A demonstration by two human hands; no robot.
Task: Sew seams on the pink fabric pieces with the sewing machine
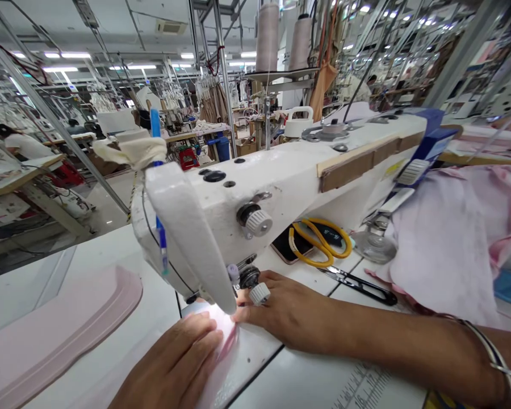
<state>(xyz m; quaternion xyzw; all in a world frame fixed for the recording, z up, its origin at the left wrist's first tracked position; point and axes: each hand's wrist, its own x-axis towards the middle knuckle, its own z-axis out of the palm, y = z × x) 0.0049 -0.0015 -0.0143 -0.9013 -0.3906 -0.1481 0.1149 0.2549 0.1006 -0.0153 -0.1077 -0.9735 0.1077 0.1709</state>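
Observation:
In the head view, a white sewing machine [187, 227] stands over a pale pink piece of fabric [227, 339], lit under the needle area. My left hand [179, 360] rests on this fabric, fingers outstretched and close together; its thumb is hidden. On the other side of the needle area, my right hand [292, 312] lies low on the table, its thumb at the fabric's edge and apart from the fingers. The machine's tension knob [259, 292] partly covers those fingertips. The needle itself is hidden behind the machine head.
Yellow-handled scissors [323, 250] lie on a dark phone [296, 245], with black thread snips [361, 286] nearby. Pink curved pieces [80, 324] lie at left. Bunched pale fabric [447, 238] sits at right. Thread cones [267, 40] stand behind the machine.

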